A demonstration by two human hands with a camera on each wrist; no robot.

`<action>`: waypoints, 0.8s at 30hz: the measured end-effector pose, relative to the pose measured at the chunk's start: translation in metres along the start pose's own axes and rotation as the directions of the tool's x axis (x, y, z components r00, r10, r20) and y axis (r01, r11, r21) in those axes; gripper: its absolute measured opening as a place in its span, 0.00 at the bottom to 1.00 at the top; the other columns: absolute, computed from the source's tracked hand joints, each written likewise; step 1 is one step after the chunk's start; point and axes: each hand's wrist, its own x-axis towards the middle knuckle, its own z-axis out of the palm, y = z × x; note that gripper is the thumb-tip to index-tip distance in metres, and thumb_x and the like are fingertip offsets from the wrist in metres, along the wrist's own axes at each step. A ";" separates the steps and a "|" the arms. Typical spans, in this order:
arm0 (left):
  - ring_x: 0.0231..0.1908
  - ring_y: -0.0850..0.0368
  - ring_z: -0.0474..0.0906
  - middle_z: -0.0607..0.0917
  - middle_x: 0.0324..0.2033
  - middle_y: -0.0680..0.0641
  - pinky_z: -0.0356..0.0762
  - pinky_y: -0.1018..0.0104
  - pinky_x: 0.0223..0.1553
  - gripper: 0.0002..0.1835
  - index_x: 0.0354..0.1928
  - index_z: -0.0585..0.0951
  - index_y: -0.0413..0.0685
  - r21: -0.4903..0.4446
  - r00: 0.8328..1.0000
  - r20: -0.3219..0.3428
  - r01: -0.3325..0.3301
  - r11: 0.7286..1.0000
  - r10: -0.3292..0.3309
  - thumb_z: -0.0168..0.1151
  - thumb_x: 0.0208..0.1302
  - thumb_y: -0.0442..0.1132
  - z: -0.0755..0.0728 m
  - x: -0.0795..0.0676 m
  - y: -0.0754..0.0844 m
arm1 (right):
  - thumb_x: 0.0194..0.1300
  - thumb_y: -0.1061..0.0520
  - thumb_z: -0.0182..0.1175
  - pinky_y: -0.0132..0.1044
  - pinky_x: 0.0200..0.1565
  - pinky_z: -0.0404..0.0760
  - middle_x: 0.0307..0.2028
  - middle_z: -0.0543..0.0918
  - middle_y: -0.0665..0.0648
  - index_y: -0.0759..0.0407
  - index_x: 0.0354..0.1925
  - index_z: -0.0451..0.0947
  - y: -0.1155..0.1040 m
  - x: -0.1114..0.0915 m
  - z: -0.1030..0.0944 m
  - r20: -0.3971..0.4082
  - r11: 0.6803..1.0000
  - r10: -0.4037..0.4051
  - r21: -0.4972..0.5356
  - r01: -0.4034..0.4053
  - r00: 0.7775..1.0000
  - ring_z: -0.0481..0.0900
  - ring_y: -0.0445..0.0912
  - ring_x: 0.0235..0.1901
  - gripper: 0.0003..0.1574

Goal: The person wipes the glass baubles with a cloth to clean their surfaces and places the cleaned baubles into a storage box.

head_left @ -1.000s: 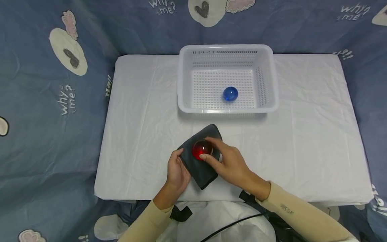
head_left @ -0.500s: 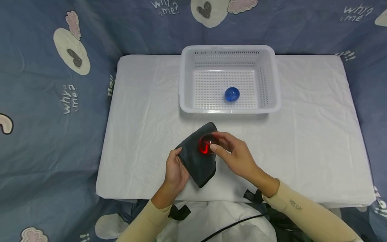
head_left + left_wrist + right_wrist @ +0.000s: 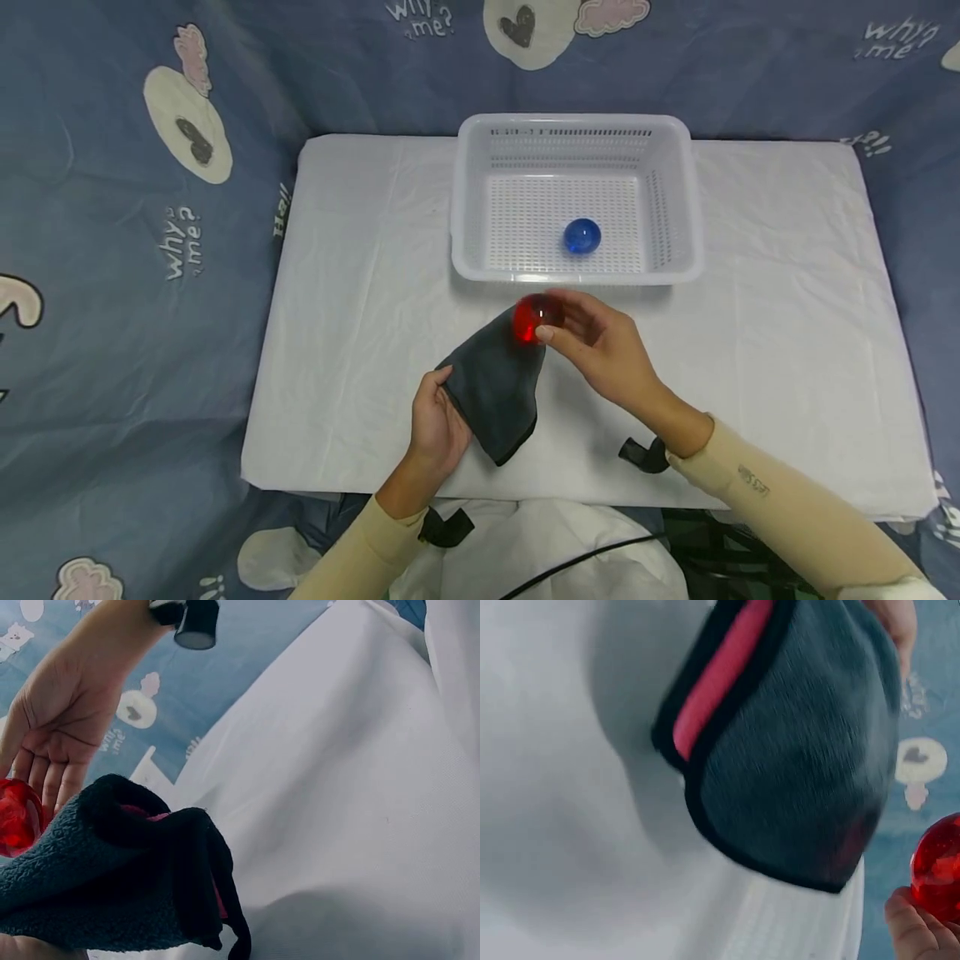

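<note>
My left hand (image 3: 437,425) grips a folded dark grey cloth (image 3: 491,383) by its left edge, thumb on top. The right wrist view shows a pink inner layer between the black-edged folds of the cloth (image 3: 802,742). Between the thumb and fingers of my right hand (image 3: 615,350) is a clear red ball (image 3: 528,321), held by the cloth's far corner. From the head view I cannot tell whether ball and cloth touch; in the right wrist view the red ball (image 3: 939,862) appears apart from it.
A white perforated plastic basket (image 3: 577,277) stands at the back of the white-covered table (image 3: 787,333). Inside it lies a clear blue ball (image 3: 582,237). Blue printed fabric (image 3: 360,67) surrounds the table, and a black cable (image 3: 577,560) crosses the person's lap.
My right hand has lifted the red ball off the middle of the cloth and carried it forward and right toward the basket. The left hand and cloth have stayed nearly in place.
</note>
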 end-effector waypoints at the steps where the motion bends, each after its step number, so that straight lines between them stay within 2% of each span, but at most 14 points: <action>1: 0.66 0.58 0.72 0.74 0.66 0.48 0.69 0.65 0.68 0.30 0.75 0.59 0.35 0.005 1.000 0.000 -0.003 1.000 0.003 0.25 0.80 0.44 0.000 0.000 0.000 | 0.66 0.66 0.72 0.35 0.56 0.82 0.59 0.84 0.61 0.67 0.67 0.76 -0.001 0.003 -0.003 -0.009 1.000 -0.006 -0.018 0.006 1.000 0.84 0.52 0.58 0.32; 12: 0.67 0.58 0.71 0.71 0.67 0.46 0.67 0.65 0.69 0.30 0.75 0.58 0.35 0.028 1.000 -0.010 -0.013 1.000 0.014 0.26 0.80 0.44 -0.005 0.001 0.001 | 0.67 0.59 0.73 0.35 0.56 0.82 0.58 0.85 0.60 0.63 0.68 0.76 -0.009 0.047 -0.030 -0.107 0.976 -0.029 -0.216 0.005 0.994 0.85 0.53 0.56 0.34; 20: 0.66 0.58 0.72 0.72 0.66 0.47 0.68 0.65 0.68 0.30 0.75 0.60 0.37 0.018 0.999 -0.030 -0.015 1.000 0.015 0.26 0.79 0.44 -0.006 0.001 0.005 | 0.67 0.57 0.74 0.39 0.56 0.82 0.60 0.84 0.63 0.67 0.70 0.74 -0.003 0.081 -0.043 -0.060 0.926 -0.075 -0.373 0.047 0.995 0.84 0.55 0.58 0.38; 24: 0.66 0.58 0.72 0.72 0.66 0.47 0.69 0.65 0.68 0.30 0.75 0.59 0.36 0.005 0.999 -0.045 -0.010 1.000 0.010 0.27 0.79 0.44 -0.007 0.001 0.007 | 0.67 0.57 0.73 0.47 0.57 0.82 0.59 0.84 0.66 0.69 0.71 0.73 0.001 0.098 -0.047 -0.031 0.887 -0.068 -0.460 0.046 0.997 0.85 0.57 0.57 0.39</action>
